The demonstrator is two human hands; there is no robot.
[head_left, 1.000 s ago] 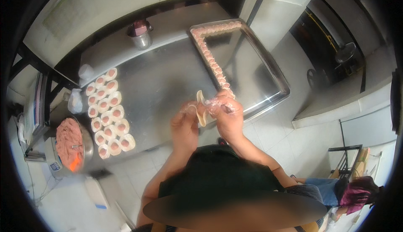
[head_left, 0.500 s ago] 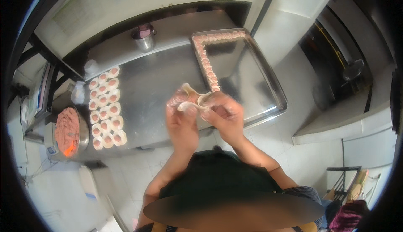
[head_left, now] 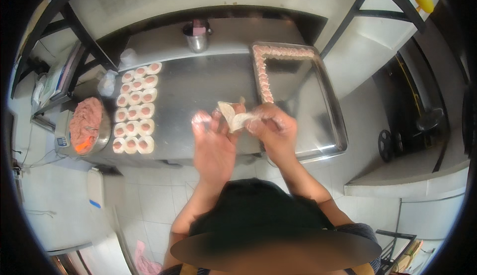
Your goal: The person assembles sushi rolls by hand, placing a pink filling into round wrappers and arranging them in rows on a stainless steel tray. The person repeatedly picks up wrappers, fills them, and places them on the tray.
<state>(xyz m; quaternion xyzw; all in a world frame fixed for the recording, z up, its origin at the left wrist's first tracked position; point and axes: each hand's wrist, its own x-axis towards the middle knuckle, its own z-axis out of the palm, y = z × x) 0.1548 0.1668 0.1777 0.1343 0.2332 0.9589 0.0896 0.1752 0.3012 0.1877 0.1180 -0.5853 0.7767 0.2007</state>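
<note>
A dumpling point(head_left: 232, 117), its pale wrapper gathered around pink filling, hangs between my hands above the steel table. The fingers of my right hand point(head_left: 276, 130) pinch its right side. Palm up, my left hand point(head_left: 213, 148) has its fingers spread, with some fingertips close beside the dumpling; whether they touch it cannot be made out. To the left lie rows of flat wrappers point(head_left: 123, 87) with a lump of filling on each. A metal tray point(head_left: 298, 111) on the right holds a line of shaped dumplings point(head_left: 265, 78) along its far and left edges.
A steel bowl point(head_left: 106, 133) heaped with pink filling point(head_left: 85, 121) stands at the left end by a scale point(head_left: 63, 133). At the back of the table point(head_left: 194, 83) are a metal pot point(head_left: 197, 42) and a white cup point(head_left: 128, 56). Black shelf posts point(head_left: 82, 39) rise on the left.
My left hand has opened and let go of the wrapper, which is now more folded and held by my right hand. The view has swung, shifting the table rightward in the picture.
</note>
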